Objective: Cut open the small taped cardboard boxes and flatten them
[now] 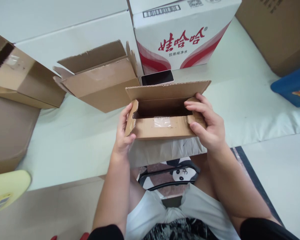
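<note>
— Both hands grip it: left hand [124,128] and right hand [207,122] clamp the small open carton [162,115] by its end flaps, above the lap

— Heavy?

— Looks empty, so probably light; stiff card, best held at the ends. Beyond lie a phone [157,77], another opened box [100,80], then the water case [182,33]
</note>
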Demonstrator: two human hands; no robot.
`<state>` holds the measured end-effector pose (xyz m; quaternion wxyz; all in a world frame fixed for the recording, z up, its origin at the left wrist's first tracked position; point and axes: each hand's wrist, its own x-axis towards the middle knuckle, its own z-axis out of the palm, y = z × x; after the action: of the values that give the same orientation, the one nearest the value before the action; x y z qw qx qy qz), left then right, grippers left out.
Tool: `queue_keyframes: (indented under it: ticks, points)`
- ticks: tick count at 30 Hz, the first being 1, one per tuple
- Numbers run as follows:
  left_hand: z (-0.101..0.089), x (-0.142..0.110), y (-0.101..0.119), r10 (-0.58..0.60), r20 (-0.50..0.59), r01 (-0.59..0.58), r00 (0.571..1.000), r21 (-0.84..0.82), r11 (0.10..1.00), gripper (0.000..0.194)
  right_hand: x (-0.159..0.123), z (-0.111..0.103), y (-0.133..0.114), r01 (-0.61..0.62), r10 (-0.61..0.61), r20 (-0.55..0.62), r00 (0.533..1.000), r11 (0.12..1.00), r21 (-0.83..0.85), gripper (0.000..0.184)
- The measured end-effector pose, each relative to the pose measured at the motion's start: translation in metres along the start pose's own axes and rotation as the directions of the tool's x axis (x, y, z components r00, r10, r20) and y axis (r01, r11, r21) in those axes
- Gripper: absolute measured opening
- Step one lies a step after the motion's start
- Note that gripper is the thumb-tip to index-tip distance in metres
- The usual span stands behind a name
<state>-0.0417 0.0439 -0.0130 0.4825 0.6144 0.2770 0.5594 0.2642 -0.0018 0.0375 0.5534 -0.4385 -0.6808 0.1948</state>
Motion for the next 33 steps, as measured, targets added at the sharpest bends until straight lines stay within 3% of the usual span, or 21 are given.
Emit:
queue_keyframes:
  ticks: [22, 33]
  points:
    - [0.004, 0.005, 0.000, 0.042, 0.012, -0.042, 0.999, 0.004, 0.999, 0.097, 0.004, 0.002, -0.004, 0.003, -0.003, -0.010, 1.000, 1.000, -0.031, 0.017]
    - [0.011, 0.009, 0.003, 0.023, -0.057, -0.022, 0.998, 0.009, 1.000, 0.094, 0.006, 0.003, -0.003, 0.020, -0.020, -0.025, 0.999, 1.000, -0.015, 0.016]
